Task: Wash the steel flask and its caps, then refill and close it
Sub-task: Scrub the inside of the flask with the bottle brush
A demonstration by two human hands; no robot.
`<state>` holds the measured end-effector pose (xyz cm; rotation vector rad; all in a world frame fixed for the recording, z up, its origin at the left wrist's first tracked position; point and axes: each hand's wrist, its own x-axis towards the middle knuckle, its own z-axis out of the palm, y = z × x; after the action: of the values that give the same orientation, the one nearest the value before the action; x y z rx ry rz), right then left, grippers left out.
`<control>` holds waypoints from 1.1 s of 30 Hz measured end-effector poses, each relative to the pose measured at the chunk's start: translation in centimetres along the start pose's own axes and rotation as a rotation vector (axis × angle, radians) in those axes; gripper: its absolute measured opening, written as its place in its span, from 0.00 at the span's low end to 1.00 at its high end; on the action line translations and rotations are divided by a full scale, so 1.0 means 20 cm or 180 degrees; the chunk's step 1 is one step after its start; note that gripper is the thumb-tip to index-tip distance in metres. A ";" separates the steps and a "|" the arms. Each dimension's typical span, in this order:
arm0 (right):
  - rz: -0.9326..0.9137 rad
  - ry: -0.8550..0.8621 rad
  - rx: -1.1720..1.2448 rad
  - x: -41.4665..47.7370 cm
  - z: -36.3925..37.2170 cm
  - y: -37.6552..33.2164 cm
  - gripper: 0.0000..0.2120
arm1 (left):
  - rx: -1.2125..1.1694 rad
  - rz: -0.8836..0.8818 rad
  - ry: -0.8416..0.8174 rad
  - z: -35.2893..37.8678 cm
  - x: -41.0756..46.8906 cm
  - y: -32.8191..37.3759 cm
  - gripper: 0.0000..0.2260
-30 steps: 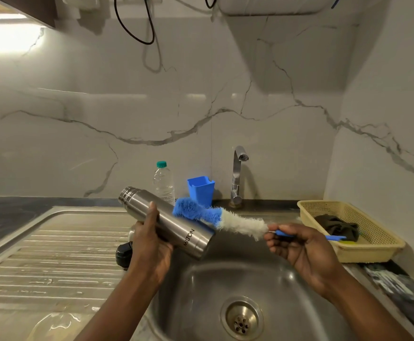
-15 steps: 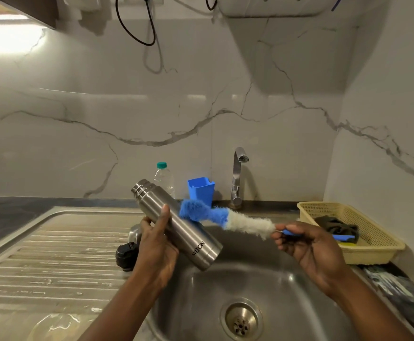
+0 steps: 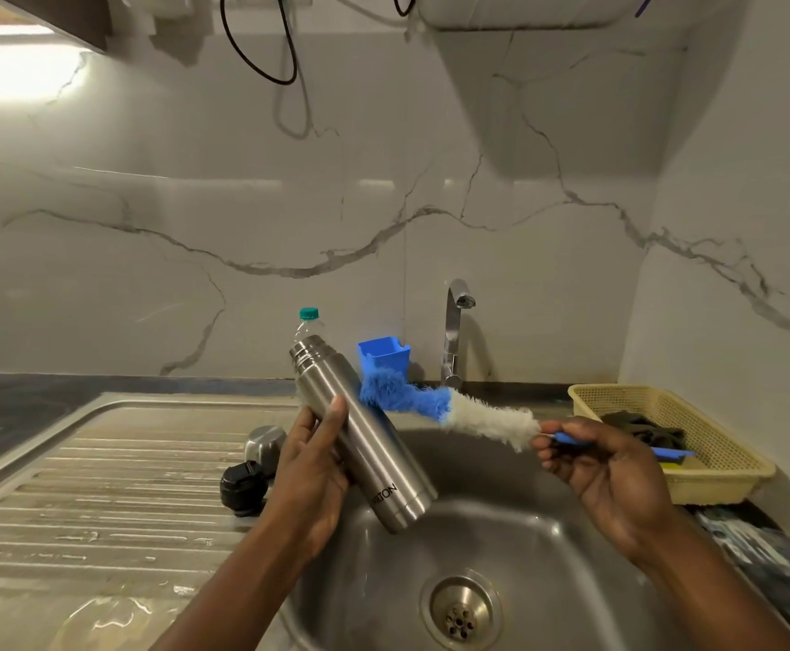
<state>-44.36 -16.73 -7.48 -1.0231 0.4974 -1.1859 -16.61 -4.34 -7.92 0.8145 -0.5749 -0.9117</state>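
The flask (image 3: 366, 434) hangs tilted above the sink (image 3: 529, 547) at mid-frame, with its mouth toward the upper left and its base low over the basin. The left hand (image 3: 311, 467) is wrapped round its middle. Polished steel is stiff but probably slick when wet, so the waist looks like the safest hold. The right hand (image 3: 609, 467) pinches the thin handle of the brush (image 3: 449, 408), whose soft blue tip sits just right of the flask's shoulder. Since a second ago the flask has swung more upright and rightward. The steel cap (image 3: 265, 443) and the black cap (image 3: 242, 486) lie left of it.
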 end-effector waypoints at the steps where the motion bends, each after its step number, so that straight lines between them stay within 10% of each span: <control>1: 0.0000 -0.0008 0.0037 0.00 0.01 0.01 0.14 | 0.0059 -0.0052 -0.0061 0.00 0.00 -0.01 0.22; 33: 0.0254 -0.0013 0.0388 -0.01 0.04 0.01 0.13 | 0.0176 -0.0181 -0.0447 -0.02 0.00 0.01 0.20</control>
<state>-43.66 -16.24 -7.33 -0.8935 0.4531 -1.1291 -16.26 -4.14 -8.02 0.8243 -0.7049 -1.0145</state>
